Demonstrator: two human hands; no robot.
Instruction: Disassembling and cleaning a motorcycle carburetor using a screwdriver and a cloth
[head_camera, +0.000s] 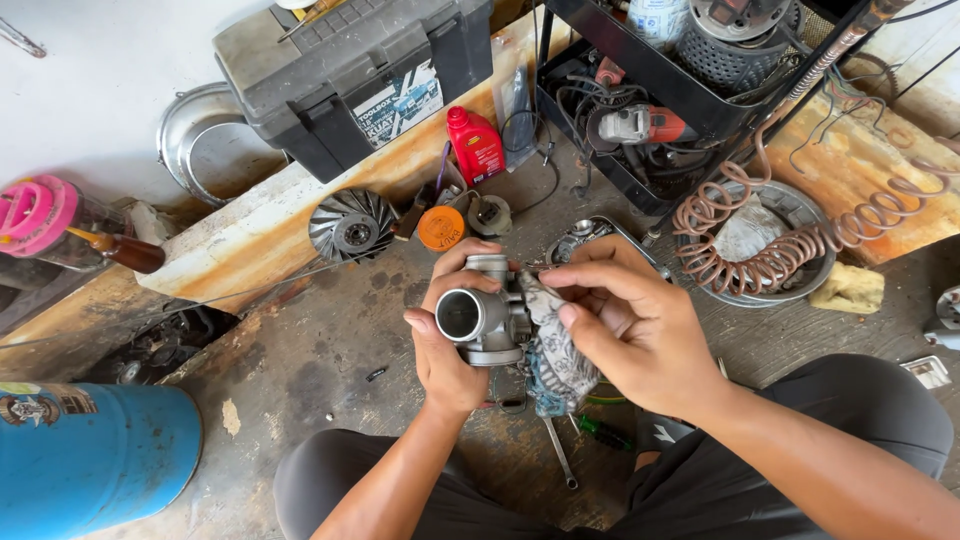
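your left hand (448, 345) is wrapped around a metal carburetor (487, 318), thumb on the near side by the round open bore and fingers curled over the top, so the grip is closed firmly on the body. the bore faces up toward you, and the carburetor sits just above your lap, over the stained concrete floor (320, 360).

your right hand (640, 325) comes in from the right side of the carburetor. its fingers are pinched shut on a grimy patterned rag (560, 355), which is pressed against the carburetor's right flank and hangs down below it. thumb and forefinger meet near the top of the part, just beside your left fingertips; whether they also hold something thin there cannot be told.

beneath your hands, on the floor, lie a wrench (560, 455) and a green-handled screwdriver (603, 432), partly hidden by the rag.

farther out, well apart from the grip: a finned grey fan wheel (352, 225), an orange round cap (441, 228), and a red oil bottle (474, 145) on the rusty ledge. a grey toolbox (350, 70) stands behind them. to the right, a coiled copper-coloured hose (780, 255) lies over a metal basin (800, 205), with a yellow sponge (848, 288) beside it. a black cart (660, 70) carries an angle grinder (645, 125). a blue drum (95, 455) is at your lower left.
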